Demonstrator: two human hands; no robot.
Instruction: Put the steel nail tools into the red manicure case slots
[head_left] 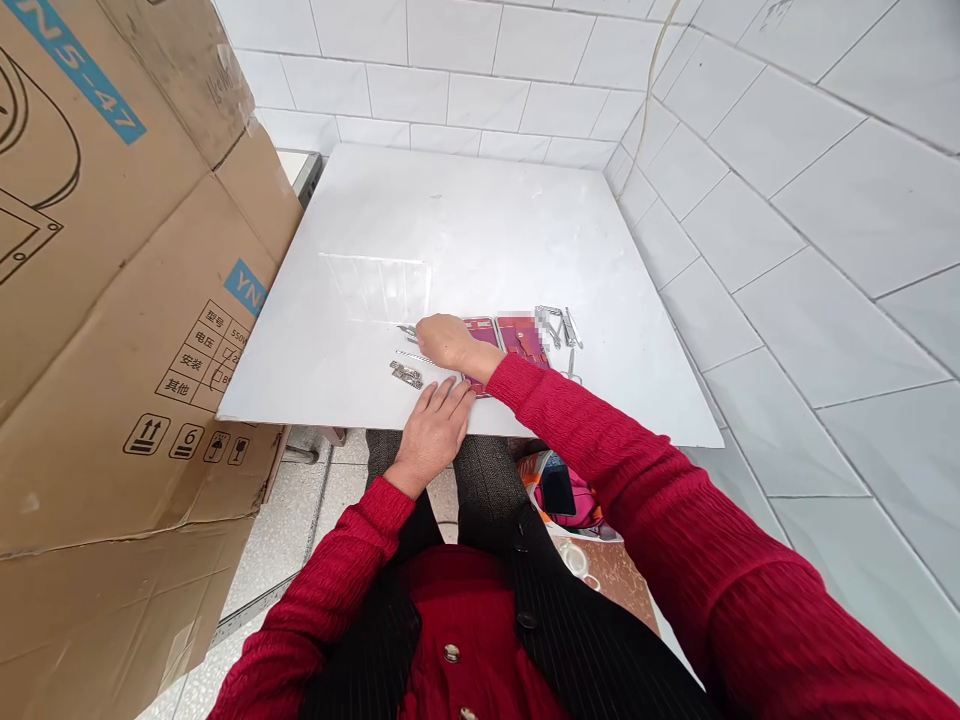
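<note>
A dark red manicure case (517, 338) lies unfolded on the white table, near its front edge. My left hand (437, 432) rests at the case's lower left edge with its fingers stretched out flat. Reaching across, my right hand (448, 342) is closed over the case's left side, its fingertips hidden. A small metal tool (407, 332) shows beside that hand; whether the fingers grip it is unclear. Left of the case lie a thin metal rod (414, 356) and a patterned metallic piece (406, 374). Several silvery tools (555, 326) lie on the right, with what looks like small scissors (573, 372).
Large cardboard boxes (112, 330) stand close on the left. A tiled wall (787, 250) runs along the right and back of the white table (480, 230). Below its front edge, a bag holds a pink item and a dark phone (557, 490).
</note>
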